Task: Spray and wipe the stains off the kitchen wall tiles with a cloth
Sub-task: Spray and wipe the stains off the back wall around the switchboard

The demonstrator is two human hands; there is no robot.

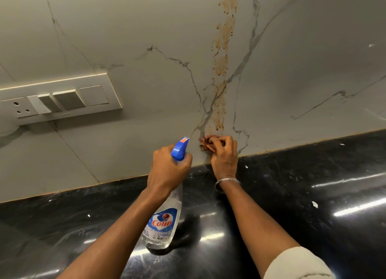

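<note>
Left hand (167,170) on blue-capped bottle (161,222), right hand (224,155) on crumpled reddish cloth (205,144)

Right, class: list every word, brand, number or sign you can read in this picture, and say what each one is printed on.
"Colin": red letters on the blue label of the spray bottle, gripped by the left hand.
Small print under it: too blurred to read.
Orange sticker on the bottle's blue top: too small to read.
Switch plate, and the cloth in the right hand: no writing shows.
</note>
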